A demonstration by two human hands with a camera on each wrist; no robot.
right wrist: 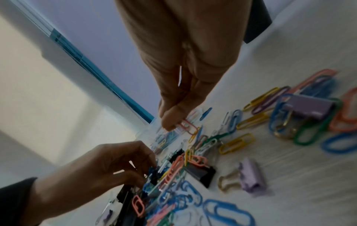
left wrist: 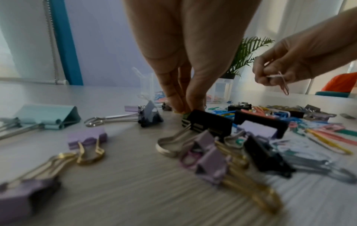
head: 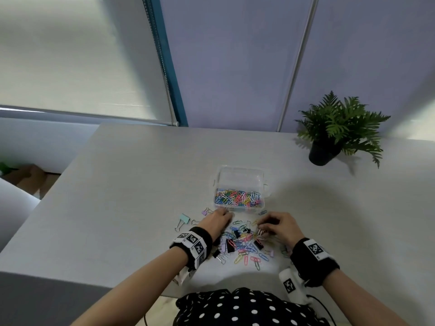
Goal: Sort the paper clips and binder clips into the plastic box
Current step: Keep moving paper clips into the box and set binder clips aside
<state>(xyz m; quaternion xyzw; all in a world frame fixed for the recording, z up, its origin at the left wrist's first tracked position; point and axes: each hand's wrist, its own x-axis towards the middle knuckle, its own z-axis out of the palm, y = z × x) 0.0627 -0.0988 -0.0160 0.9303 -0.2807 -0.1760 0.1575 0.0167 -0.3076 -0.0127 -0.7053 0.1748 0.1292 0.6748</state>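
Note:
A clear plastic box (head: 239, 175) stands on the table; its near compartment holds coloured paper clips (head: 237, 197), the far one looks bare. A mixed pile of paper clips (head: 247, 245) and black and lilac binder clips (left wrist: 210, 122) lies in front of it. My left hand (head: 228, 218) is down at the pile's left edge, fingertips (left wrist: 181, 107) pinched together on a small yellow-green paper clip on the table. My right hand (right wrist: 172, 124) hovers above the pile's right side and pinches a red paper clip (right wrist: 188, 126), also seen hanging from it (left wrist: 284, 85).
A mint binder clip (head: 184, 218) and small lilac ones (head: 206, 211) lie left of the pile. A potted plant (head: 329, 137) stands at the table's back right. The grey table (head: 129, 196) ends at the left and near edges.

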